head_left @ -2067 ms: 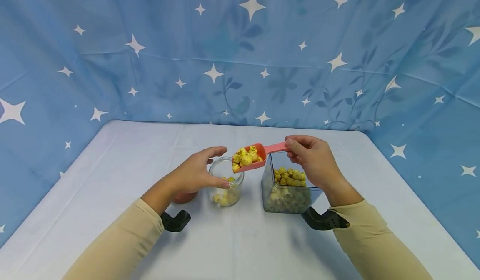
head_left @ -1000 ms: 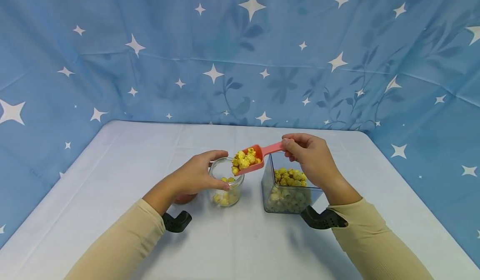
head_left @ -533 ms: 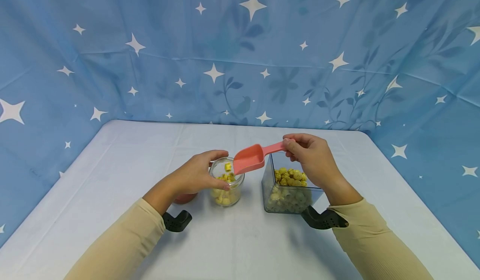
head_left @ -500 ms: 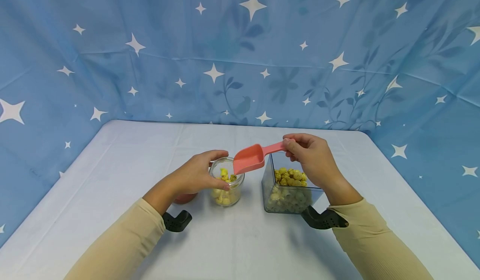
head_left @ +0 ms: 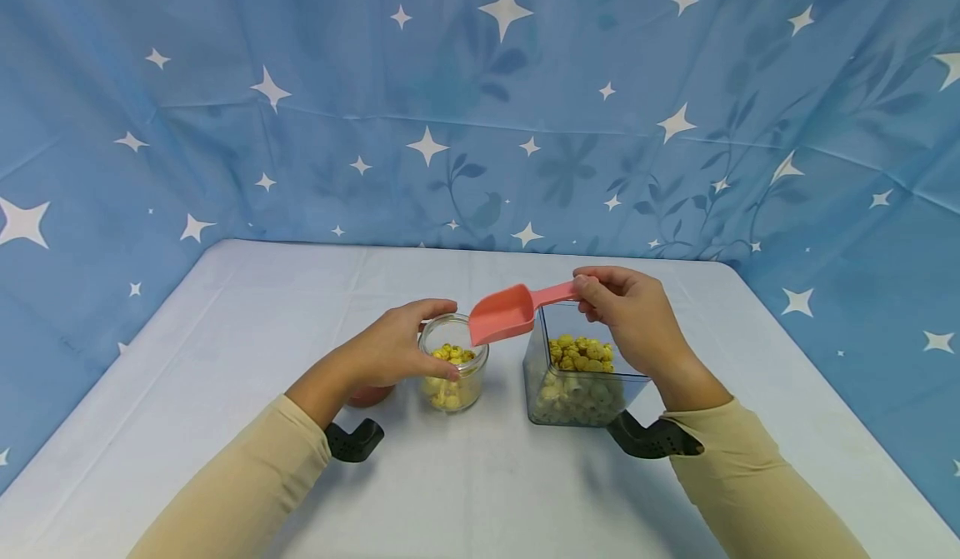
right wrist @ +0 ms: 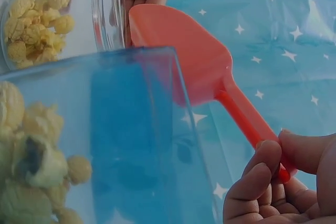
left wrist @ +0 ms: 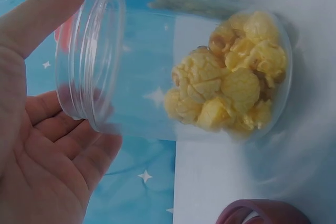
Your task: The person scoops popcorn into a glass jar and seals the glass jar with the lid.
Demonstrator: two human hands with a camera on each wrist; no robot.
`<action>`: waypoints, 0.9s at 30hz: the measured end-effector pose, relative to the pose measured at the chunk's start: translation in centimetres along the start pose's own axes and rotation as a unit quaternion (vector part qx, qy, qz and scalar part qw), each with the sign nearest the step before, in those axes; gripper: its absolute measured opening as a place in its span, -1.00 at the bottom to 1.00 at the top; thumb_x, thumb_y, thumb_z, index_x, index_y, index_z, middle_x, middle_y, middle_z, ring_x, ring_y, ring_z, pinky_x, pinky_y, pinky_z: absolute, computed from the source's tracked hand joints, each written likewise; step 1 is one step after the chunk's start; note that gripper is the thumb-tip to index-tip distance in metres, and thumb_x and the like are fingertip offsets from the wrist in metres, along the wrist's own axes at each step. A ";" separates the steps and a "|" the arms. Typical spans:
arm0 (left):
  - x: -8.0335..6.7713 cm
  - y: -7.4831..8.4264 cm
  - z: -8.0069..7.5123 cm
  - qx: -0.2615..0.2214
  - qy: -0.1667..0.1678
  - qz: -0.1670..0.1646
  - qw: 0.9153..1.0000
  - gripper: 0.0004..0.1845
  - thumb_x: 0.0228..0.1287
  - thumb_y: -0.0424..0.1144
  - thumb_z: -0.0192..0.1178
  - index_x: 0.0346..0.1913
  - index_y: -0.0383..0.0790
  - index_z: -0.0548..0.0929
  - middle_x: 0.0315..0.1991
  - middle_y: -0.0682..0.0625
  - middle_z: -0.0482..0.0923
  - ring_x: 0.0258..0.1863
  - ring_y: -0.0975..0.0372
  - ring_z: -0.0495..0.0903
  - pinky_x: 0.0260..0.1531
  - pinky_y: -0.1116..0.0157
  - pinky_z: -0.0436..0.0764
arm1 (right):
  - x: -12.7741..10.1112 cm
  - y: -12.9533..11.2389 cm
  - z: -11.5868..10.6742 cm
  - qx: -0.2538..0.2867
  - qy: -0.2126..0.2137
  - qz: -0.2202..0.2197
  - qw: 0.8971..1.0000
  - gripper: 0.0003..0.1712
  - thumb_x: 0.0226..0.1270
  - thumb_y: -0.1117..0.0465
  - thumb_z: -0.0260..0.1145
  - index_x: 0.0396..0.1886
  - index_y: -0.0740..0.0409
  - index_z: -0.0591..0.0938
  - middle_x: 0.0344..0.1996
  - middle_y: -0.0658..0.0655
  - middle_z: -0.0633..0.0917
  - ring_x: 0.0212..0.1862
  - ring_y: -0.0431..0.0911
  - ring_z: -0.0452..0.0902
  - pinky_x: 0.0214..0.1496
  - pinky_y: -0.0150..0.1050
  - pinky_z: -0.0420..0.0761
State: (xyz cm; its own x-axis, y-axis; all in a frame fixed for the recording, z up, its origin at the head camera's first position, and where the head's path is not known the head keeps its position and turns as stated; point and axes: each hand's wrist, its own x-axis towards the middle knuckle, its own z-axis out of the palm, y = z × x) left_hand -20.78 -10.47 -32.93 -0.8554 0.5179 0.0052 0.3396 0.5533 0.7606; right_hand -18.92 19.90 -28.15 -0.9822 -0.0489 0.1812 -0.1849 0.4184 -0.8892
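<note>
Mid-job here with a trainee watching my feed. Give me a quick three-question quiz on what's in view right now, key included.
1. Multiple choice: by which part does the right hand hold the pink scoop?
A) the front edge
B) the handle
C) the side wall

2. True or false: the popcorn in the clear jar reaches up to its rim.

3. Short answer: in the head view, which other container stands to the right of the jar, and what is in it?

Key:
1. B.
2. False; it lies in the lower part only.
3. The clear open-topped box, with more popcorn in it.
</note>
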 end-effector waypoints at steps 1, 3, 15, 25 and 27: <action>0.0 0.0 0.0 0.003 0.001 0.001 1.000 -0.02 0.00 -0.03 0.59 0.47 -0.22 0.34 0.39 -0.02 0.38 0.27 -0.04 0.44 0.20 0.06 0.50 | 0.0 0.0 -0.2 0.003 0.002 0.002 1.000 -0.51 0.53 0.06 0.22 0.16 0.41 0.60 -0.24 0.24 0.67 -0.25 -0.09 0.57 -0.15 -0.39 0.65; 0.1 0.2 -0.1 0.009 0.003 0.006 1.000 -0.02 0.00 0.00 0.58 0.47 -0.21 0.35 0.40 -0.01 0.37 0.28 -0.01 0.43 0.22 0.06 0.48 | -0.1 0.1 -0.5 0.008 0.006 0.004 1.000 -0.50 0.54 0.06 0.22 0.18 0.42 0.59 -0.23 0.23 0.67 -0.25 -0.13 0.57 -0.15 -0.39 0.65; 1.5 2.8 -0.6 0.037 -0.004 0.028 0.999 -0.01 0.04 0.04 0.55 0.50 -0.14 0.31 0.43 0.02 0.33 0.35 0.01 0.35 0.30 0.05 0.39 | -1.2 2.3 -4.7 0.201 0.013 -0.018 0.979 -0.83 0.52 0.26 0.22 -0.08 0.12 0.73 -0.32 0.00 0.66 -0.32 -0.21 0.54 -0.19 -0.44 0.64; 3.8 5.4 0.6 0.013 -0.028 0.057 0.998 -0.05 0.13 0.05 0.49 0.53 -0.09 0.26 0.47 0.02 0.27 0.39 0.05 0.32 0.33 0.12 0.36 | -2.3 3.7 -9.1 0.232 0.040 -0.037 0.971 -0.76 0.50 0.33 0.21 -0.17 0.04 0.79 -0.36 0.02 0.68 -0.34 -0.19 0.56 -0.21 -0.46 0.64; 4.3 5.8 1.0 0.013 -0.031 0.060 0.998 -0.06 0.15 0.04 0.48 0.53 -0.10 0.26 0.47 0.02 0.26 0.40 0.07 0.31 0.34 0.14 0.35 | -2.5 3.8 -9.7 0.228 0.046 -0.037 0.972 -0.76 0.50 0.34 0.21 -0.18 0.05 0.80 -0.36 0.02 0.69 -0.35 -0.20 0.56 -0.23 -0.46 0.64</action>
State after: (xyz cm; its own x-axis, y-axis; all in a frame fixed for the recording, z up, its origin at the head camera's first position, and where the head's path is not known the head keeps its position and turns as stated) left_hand -22.10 -4.44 -29.14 -0.7819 0.6211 0.0543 0.4496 0.5014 0.7392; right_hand -16.90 30.44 -27.91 -0.9625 0.0272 0.2698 -0.2706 -0.0302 -0.9622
